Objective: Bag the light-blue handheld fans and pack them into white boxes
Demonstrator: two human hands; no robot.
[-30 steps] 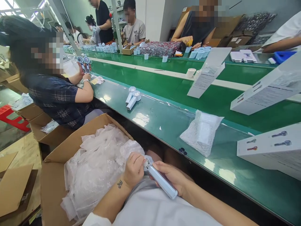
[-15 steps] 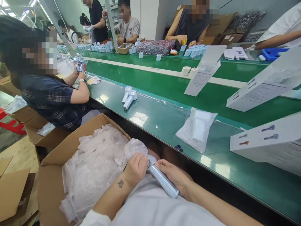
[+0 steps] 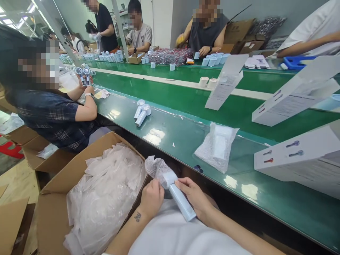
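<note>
bubble-wrap sleeve (image 3: 157,168) covers only the head of handheld fan (image 3: 178,196); handle bare | left hand (image 3: 152,197) pinches sleeve | right hand (image 3: 195,196) grips handle | spare sleeves in carton (image 3: 57,212) left of fan

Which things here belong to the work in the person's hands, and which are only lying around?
In hand:
- left hand and right hand
- pale blue handheld fan
- bubble-wrap bag over its head
- carton of plastic bags

Lying about:
- two fans on the green table
- wrapped packet
- white boxes
- tape rolls
</note>
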